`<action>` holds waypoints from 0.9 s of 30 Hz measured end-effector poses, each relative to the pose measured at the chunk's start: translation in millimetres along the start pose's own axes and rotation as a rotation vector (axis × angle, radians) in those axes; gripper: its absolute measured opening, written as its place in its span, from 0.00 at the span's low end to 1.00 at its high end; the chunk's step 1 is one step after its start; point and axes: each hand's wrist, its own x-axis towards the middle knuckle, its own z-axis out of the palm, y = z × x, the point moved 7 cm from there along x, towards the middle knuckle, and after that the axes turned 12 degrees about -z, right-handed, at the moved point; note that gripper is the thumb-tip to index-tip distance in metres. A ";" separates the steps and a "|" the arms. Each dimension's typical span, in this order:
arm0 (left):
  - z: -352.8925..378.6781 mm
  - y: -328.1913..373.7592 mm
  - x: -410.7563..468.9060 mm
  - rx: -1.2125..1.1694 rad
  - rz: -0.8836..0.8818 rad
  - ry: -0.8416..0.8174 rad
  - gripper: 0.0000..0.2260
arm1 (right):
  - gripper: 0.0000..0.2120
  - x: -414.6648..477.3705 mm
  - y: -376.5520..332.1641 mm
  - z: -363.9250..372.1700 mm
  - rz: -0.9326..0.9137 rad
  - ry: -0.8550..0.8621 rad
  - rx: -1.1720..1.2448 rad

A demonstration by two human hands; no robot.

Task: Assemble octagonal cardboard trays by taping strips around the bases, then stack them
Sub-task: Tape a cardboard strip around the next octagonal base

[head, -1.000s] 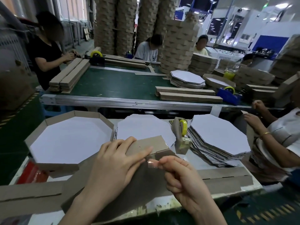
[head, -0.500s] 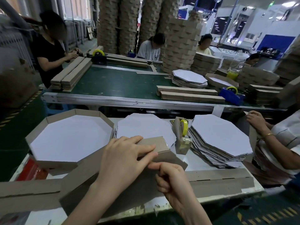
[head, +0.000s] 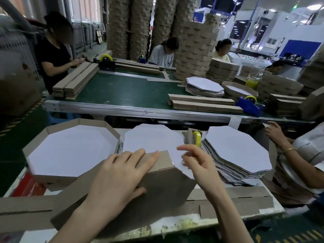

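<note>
Room: factory floor, with tall columns of stacked trays [head: 194, 50] behind a green conveyor belt [head: 122, 90] where workers sat among bundled strips.
Left fingers [head: 149, 157]: straight and slightly spread, pressed flat on the brown strip wall [head: 162, 163] of the tray being built.
Left hand [head: 119, 176]: palm down over the corner where that wall met the base.
Right fingers [head: 185, 148]: index stretched out to the left, the others loosely curled; nothing visibly pinched.
Right hand [head: 198, 163]: lifted just beside the wall's end, clear of the cardboard.
Unfinished tray [head: 166, 188]: brown underside facing the person, on the white worktable [head: 175, 225], near its front edge.
Finished tray [head: 35, 146]: upright at the left, white inside, just beside the unfinished one.
Loose white base [head: 152, 137]: flat behind the hands.
Tape dispenser [head: 196, 137]: yellow roll, between the loose base and the stack of bases [head: 236, 148].
Flat strips [head: 236, 199]: lay along the table's front edge.
Neighbour's hand [head: 275, 130]: at the far right, touching cardboard there.
</note>
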 end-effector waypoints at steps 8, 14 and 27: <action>0.1 51.5 30.2 -0.114 0.007 -0.070 0.45 | 0.13 13.4 28.4 23.1 -0.022 -0.337 0.010; -19.8 38.8 24.3 -0.210 0.045 0.043 0.40 | 0.23 16.6 26.2 11.5 0.007 -0.392 -0.068; 18.2 -63.1 -30.1 -0.670 -0.275 0.069 0.39 | 0.09 36.5 -25.8 7.0 -0.066 -0.311 -0.112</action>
